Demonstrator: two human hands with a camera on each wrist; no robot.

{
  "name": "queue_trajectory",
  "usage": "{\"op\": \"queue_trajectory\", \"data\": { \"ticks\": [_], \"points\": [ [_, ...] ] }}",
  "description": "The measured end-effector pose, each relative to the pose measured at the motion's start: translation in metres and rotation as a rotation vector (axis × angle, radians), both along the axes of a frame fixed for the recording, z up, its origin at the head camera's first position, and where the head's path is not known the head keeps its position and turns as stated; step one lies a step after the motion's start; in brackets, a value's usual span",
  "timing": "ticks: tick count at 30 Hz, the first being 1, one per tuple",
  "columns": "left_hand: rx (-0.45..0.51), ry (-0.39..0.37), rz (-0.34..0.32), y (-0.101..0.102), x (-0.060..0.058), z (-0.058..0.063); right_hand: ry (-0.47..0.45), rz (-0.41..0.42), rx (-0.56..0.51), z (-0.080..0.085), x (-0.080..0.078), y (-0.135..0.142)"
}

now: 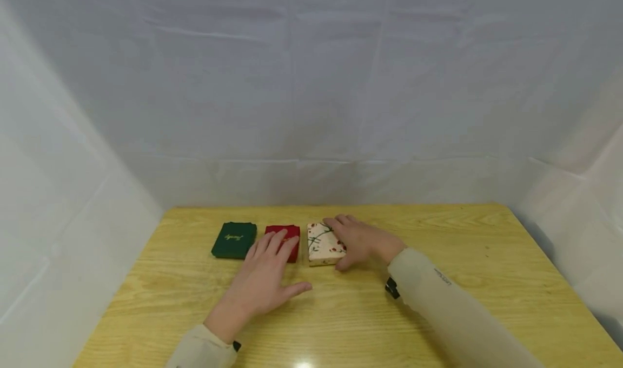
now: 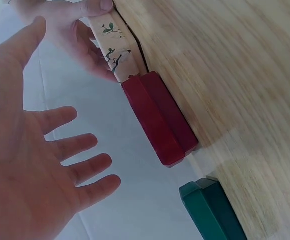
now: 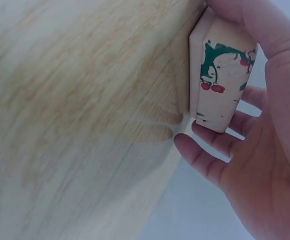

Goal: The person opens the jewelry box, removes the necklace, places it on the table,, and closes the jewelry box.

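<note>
Boxes in a row on the table [image 1: 486, 260] – green box [image 1: 233, 240] on the left, red box [image 2: 157, 117] in the middle, floral box [image 1: 321, 245] on the right, and I'm watching this from far off through the feeds. Right hand [image 1: 360, 241] holds the floral one at its right end, thumb on the near side, fingers round the far side. That's my main worry: with the grip so far off-centre, any uneven push could swivel the free end into the red box, since only a slim gap separates them. Left hand [image 1: 263, 281] is spread wide and holding nothing, hovering by the red box – from the wrist view it looks clear of it. If it dips carelessly, those fingertips could nudge red toward green. Can't tell how firmly the right fingers press, so a slip is possible too.
</note>
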State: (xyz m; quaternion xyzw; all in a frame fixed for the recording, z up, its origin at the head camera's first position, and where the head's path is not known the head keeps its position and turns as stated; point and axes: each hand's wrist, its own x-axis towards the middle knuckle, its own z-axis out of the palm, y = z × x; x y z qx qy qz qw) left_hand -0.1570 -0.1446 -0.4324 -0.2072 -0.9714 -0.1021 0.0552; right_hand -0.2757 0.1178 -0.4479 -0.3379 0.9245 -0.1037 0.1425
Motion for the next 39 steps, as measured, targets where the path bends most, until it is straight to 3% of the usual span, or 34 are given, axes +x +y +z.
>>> {"op": "queue_trajectory", "data": {
  "ticks": [13,23,27,35,39],
  "points": [
    [0.029,0.004,-0.003,-0.002,-0.004,-0.002,-0.027,0.003,-0.021,0.001,-0.001,0.004],
    [0.079,-0.009,-0.024,-0.002,-0.007,-0.003,0.028,0.046,-0.070,0.003,0.004,0.011],
    [0.160,-0.061,-0.045,-0.001,-0.008,-0.002,0.065,0.081,-0.090,0.009,0.010,0.014],
    [0.400,-0.258,-0.040,0.007,-0.006,0.003,0.051,0.096,-0.132,0.025,0.029,0.020],
    [0.467,-0.305,-0.058,0.011,-0.006,0.001,0.072,0.105,-0.139,0.031,0.038,0.023]
  ]
}}
